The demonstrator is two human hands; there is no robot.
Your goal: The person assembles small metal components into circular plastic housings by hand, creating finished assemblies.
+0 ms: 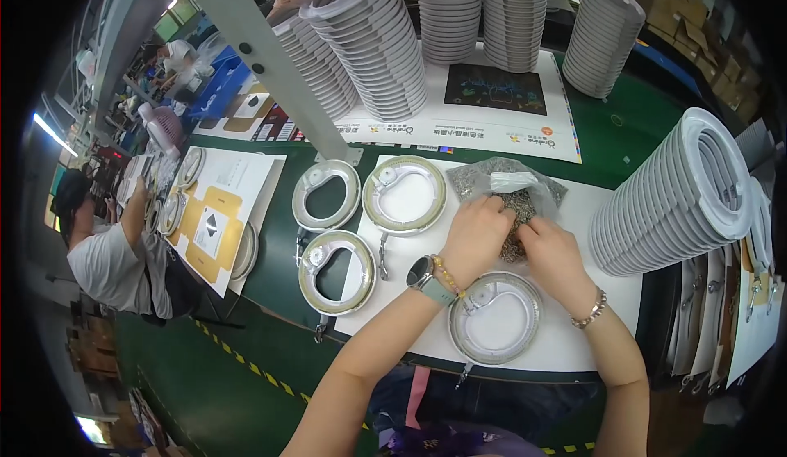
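Both your hands were together on the pile (515, 229) of small metal parts, which lay on the white sheet (574, 338) at the mouth of the clear bag (502, 180), a little right of the middle of the table. Your left hand (475, 234), the one with the watch (424, 274), lay curled over the left side of the pile, and your right hand (552, 252) pressed in from the right. The fingertips were buried in the parts, so I cannot tell if they pinched one piece or only pushed the heap.

A white ring (495, 318) lay flat just near your wrists, and three more rings (336, 272) lay to the left, two on the green table (246, 359) and one on the sheet. A slanted stack (680, 199) of rings rested at the right, close to your right hand.

To do this picking well, I think you needed to spread the heap thin first, so that one part came free alone. It was better to lift with the fingertips, not to drag, because the parts could roll off the sheet. You also needed to keep the right elbow away from the leaning stack.
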